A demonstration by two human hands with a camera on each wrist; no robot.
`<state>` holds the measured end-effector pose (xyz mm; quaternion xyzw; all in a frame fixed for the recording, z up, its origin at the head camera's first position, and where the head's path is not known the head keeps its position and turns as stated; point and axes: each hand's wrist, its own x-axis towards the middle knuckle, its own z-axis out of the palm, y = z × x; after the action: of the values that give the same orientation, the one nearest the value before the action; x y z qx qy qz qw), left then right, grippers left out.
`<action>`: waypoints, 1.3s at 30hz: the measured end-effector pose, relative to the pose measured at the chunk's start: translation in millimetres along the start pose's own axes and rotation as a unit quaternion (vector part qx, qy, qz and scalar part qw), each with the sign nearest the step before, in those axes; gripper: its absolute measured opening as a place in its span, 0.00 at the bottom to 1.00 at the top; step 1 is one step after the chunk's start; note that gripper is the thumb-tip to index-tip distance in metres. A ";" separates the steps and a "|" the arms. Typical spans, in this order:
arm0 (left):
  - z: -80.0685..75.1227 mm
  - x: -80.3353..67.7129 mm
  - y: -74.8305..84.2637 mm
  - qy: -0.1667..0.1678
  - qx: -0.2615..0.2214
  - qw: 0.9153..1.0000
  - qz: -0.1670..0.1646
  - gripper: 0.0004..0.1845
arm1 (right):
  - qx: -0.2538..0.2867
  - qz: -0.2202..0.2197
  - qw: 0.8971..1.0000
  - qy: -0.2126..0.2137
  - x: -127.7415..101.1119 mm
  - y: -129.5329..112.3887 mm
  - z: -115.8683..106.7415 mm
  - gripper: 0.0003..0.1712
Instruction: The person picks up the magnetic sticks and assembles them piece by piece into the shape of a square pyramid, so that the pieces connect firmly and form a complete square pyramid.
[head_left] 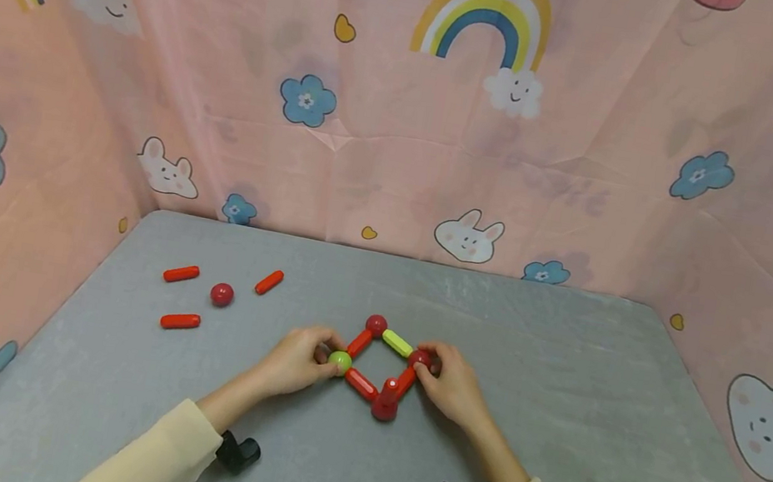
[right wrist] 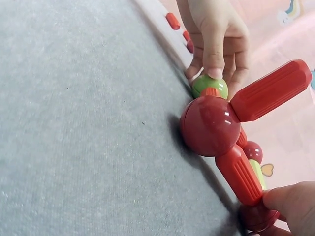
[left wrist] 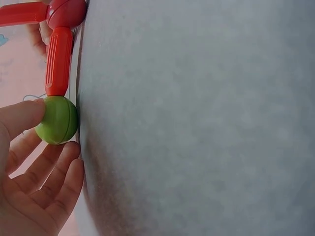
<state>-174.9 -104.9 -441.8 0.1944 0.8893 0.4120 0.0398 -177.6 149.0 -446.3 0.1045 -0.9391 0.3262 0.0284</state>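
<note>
I had both hands down on the grey bench [head_left: 561, 387], one at each side corner of a small square frame of magnetic rods and balls lying flat near the middle.

My left hand [head_left: 295, 361] had its grip pinched on the green ball [head_left: 339, 362] at the frame's left corner, thumb on top and the other fingers curled loosely beneath it, as the left wrist view showed. My right hand [head_left: 453, 385] held a narrow grip on the dark red ball [head_left: 420, 358] at the right corner, fingertips pressed against it.

From the green ball one red rod [head_left: 359, 343] ran up to the far red ball [head_left: 376, 325], and a yellow-green rod [head_left: 397, 343] went from there to the ball under my right fingers. Another red rod [head_left: 361, 384] led from the green ball to the near red ball [head_left: 384, 409], where a further red rod [head_left: 391, 389] stood tilted upward off the bench.

Well apart on the left lay three loose red rods [head_left: 180, 320] and a loose red ball [head_left: 222, 294], none touching another.
</note>
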 end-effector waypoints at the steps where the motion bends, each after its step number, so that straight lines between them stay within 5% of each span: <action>1: -0.2 0.0 -0.1 -0.002 -0.001 1.000 -0.001 0.10 | 0.000 0.001 1.000 -0.001 0.0 0.3 0.2 0.15; 10: -11.3 3.7 -3.2 -0.009 -0.007 1.000 0.001 0.11 | 0.007 0.005 1.000 -0.001 -0.5 0.3 0.9 0.15; 24: -52.0 25.2 -18.0 0.110 0.037 0.993 -0.034 0.13 | 0.013 0.011 1.000 -0.003 -0.1 0.1 1.9 0.15; 31: -77.2 34.5 -25.1 0.133 0.051 0.987 -0.076 0.16 | 0.015 0.015 1.000 -0.005 -0.2 -0.2 1.8 0.15; 39: -78.6 45.8 -40.7 0.171 0.072 0.976 -0.112 0.24 | 0.015 0.014 1.000 -0.004 0.1 -0.6 1.3 0.14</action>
<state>-247.9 -167.7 -416.5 0.0223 0.9262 0.3675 -0.0811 -177.5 147.7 -446.9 0.0932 -0.9357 0.3399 0.0185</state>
